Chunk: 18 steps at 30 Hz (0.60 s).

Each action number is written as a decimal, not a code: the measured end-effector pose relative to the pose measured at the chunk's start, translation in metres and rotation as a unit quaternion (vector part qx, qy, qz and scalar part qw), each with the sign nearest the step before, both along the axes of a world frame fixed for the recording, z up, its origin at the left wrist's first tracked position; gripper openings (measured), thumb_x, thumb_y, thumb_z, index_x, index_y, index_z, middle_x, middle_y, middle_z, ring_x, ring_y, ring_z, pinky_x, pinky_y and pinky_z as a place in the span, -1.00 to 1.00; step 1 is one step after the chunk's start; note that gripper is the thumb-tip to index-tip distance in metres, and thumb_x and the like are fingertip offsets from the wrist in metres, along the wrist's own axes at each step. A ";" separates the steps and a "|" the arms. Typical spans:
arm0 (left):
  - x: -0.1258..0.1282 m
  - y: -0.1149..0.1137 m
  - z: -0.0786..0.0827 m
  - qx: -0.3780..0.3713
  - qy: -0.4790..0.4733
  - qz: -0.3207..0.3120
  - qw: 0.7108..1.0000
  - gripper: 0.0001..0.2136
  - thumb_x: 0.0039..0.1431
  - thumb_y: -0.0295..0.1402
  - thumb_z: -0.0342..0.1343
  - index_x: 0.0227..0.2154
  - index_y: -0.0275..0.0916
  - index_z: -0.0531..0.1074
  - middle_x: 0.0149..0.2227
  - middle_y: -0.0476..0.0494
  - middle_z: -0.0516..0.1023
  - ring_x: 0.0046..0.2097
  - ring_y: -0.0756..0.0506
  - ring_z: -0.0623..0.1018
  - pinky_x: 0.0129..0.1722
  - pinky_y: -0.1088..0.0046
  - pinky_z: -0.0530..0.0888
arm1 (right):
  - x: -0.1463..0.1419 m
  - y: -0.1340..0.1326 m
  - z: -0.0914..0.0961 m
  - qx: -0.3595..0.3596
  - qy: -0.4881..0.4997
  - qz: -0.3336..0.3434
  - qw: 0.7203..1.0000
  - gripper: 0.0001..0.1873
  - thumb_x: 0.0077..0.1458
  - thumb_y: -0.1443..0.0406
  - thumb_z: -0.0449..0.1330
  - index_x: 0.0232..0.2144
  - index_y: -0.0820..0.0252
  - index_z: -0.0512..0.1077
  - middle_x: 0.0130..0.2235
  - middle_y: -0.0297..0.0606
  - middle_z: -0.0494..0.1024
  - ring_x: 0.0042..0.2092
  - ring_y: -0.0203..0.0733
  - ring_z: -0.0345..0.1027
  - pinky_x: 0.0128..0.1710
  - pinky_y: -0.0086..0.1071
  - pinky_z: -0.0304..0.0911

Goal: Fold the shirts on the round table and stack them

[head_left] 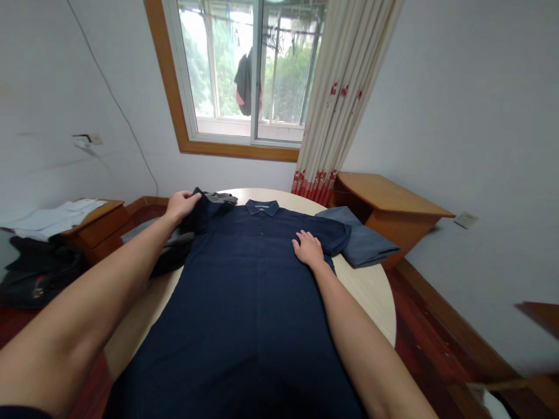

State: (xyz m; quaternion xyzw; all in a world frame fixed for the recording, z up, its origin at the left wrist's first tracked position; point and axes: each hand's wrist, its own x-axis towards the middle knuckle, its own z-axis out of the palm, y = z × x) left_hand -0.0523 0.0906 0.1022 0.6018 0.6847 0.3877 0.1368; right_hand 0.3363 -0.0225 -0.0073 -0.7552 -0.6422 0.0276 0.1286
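A navy polo shirt (248,279) lies spread face up on a round light-wood table (371,285), collar at the far side. My left hand (180,205) grips the shirt's left sleeve at the far left, fingers closed around the fabric. My right hand (308,248) lies flat, fingers spread, on the shirt's right shoulder area.
A folded grey-blue garment (364,238) sits on the table's right edge. Dark grey clothes (174,244) are heaped at the left. A wooden cabinet (384,209) stands at the right, a low wooden stand (100,224) with white cloth at the left, and a window with curtain (336,99) behind.
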 end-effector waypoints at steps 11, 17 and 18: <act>0.042 0.010 -0.030 -0.067 0.274 -0.051 0.958 -0.61 0.24 -0.11 -0.06 -0.13 -0.20 0.59 -0.05 -0.33 0.62 0.00 -0.33 0.57 -0.11 0.28 0.47 | -0.003 -0.006 0.007 0.002 0.004 -0.001 1.000 -0.44 0.36 0.15 -0.09 0.30 0.23 0.25 0.39 -0.13 0.15 0.41 -0.02 -0.06 0.37 -0.09 -0.16; 0.042 0.046 -0.040 -0.130 0.260 -0.066 0.955 -0.60 0.14 -0.01 0.09 -0.13 -0.15 0.61 -0.02 -0.30 0.62 0.00 -0.36 0.56 -0.10 0.24 0.48 | -0.005 -0.006 0.007 -0.005 0.000 -0.005 1.000 -0.45 0.36 0.16 -0.09 0.30 0.20 0.25 0.39 -0.16 0.15 0.41 -0.01 -0.07 0.37 -0.07 -0.15; 0.042 0.053 -0.041 -0.137 0.253 -0.063 0.956 -0.60 0.11 0.00 0.12 -0.16 -0.16 0.62 -0.03 -0.31 0.62 -0.01 -0.37 0.56 -0.11 0.23 0.48 | -0.006 -0.006 0.007 -0.006 -0.001 -0.006 1.000 -0.45 0.36 0.16 -0.09 0.31 0.19 0.25 0.39 -0.16 0.14 0.41 -0.01 -0.07 0.37 -0.07 -0.15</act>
